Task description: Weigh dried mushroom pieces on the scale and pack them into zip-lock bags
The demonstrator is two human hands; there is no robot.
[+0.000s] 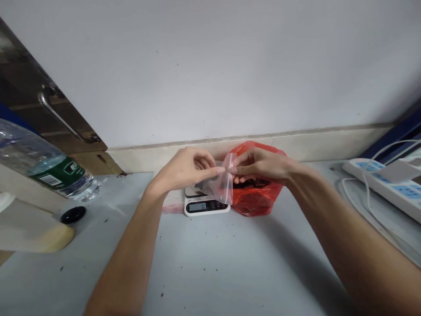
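Observation:
Between my hands is a small clear zip-lock bag (224, 186), held near its mouth, with the zip strip on the right. My left hand (187, 169) pinches the bag between thumb and fingers. From the other side my right hand (255, 166) grips the mouth edge with closed fingertips. Below and partly behind the bag stands a white digital kitchen scale (207, 213) with a lit display; the digits are too small to read surely. A red plastic bag (259, 202) lies open under my right hand, with dark pieces inside that I cannot identify.
At the left are a large water bottle (59, 175) with a green label, a translucent container (29, 228) and a black round object (73, 215). A white power strip (388, 184) with cables lies at the right. The wall (210, 74) rises directly behind the scale.

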